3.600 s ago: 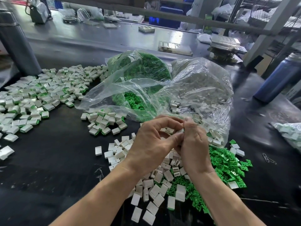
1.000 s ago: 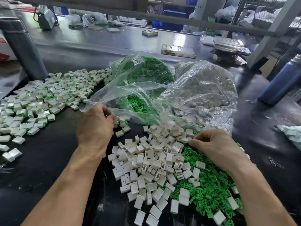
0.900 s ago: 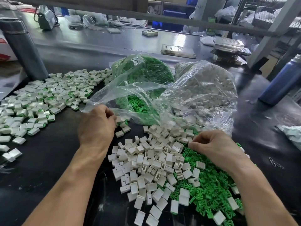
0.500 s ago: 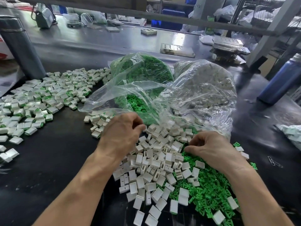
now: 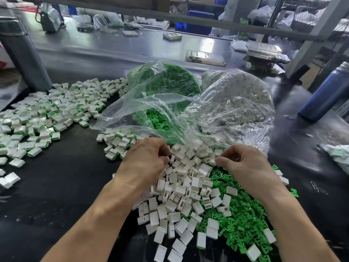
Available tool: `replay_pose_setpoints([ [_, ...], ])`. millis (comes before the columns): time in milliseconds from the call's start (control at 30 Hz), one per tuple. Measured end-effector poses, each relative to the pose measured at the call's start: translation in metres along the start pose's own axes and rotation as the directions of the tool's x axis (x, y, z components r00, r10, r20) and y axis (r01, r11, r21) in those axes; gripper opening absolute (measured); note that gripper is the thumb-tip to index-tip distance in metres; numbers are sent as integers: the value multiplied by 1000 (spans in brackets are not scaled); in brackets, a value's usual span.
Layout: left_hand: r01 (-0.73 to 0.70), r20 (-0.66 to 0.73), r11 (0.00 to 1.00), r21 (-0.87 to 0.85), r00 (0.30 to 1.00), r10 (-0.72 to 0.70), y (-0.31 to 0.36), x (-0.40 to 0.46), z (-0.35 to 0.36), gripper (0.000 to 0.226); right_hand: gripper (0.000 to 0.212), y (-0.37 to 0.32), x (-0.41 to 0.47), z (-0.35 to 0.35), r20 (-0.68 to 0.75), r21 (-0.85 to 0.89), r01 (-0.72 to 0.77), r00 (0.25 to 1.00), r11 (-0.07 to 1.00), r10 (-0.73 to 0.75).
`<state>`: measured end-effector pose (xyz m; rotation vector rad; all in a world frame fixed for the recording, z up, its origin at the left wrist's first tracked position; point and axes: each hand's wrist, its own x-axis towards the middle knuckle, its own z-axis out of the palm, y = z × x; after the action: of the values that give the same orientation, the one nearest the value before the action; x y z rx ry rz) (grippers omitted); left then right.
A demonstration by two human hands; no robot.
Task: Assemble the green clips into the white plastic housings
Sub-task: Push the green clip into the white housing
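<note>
A heap of loose white housings (image 5: pixel 181 188) lies on the black table in front of me, with loose green clips (image 5: pixel 243 214) spread to its right. My left hand (image 5: pixel 145 161) rests on the far left side of the white heap, its fingers curled round a white housing there. My right hand (image 5: pixel 243 163) hovers where the white and green heaps meet, thumb and forefinger pinched together on a small part that the fingers hide. Finished housings with green clips in them (image 5: pixel 47 114) cover the table at the left, and a smaller group (image 5: pixel 117 142) lies just beyond my left hand.
Two open clear bags lie behind the heaps, one of green clips (image 5: pixel 166 86) and one of white housings (image 5: pixel 236 103). A blue bottle (image 5: pixel 326 95) stands at the right and a grey cylinder (image 5: pixel 22 53) at the far left. Paper clips (image 5: pixel 319 188) lie on the right.
My left hand has come from the small finished group at the left to the white heap and curled its fingers there. My right hand has barely shifted.
</note>
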<state>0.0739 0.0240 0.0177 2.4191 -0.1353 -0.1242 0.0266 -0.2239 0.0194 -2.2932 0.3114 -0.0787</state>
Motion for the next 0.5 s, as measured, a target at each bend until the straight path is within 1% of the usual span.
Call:
replay_pose_setpoints([
  [100, -69, -40, 991, -118, 997, 65, 0, -1, 2, 19, 14, -1, 1, 4, -60, 115, 66, 996, 991, -59],
  [200, -112, -55, 945, -307, 994, 99, 5, -3, 3, 22, 11, -2, 0, 8, -82, 223, 99, 993, 970, -83],
  [300, -106, -54, 878, -467, 994, 92, 9, -4, 4, 22, 11, -5, -1, 13, -89, 306, 125, 991, 944, -103],
  [400, -72, -12, 798, -598, 997, 80, 12, -4, 4, 23, 11, -10, -4, 17, -84, 379, 154, 988, 912, -132],
  [500, -58, 28, 705, -707, 994, 110, 13, -4, 4, 22, 14, -15, -8, 20, -44, 437, 171, 985, 883, -169],
])
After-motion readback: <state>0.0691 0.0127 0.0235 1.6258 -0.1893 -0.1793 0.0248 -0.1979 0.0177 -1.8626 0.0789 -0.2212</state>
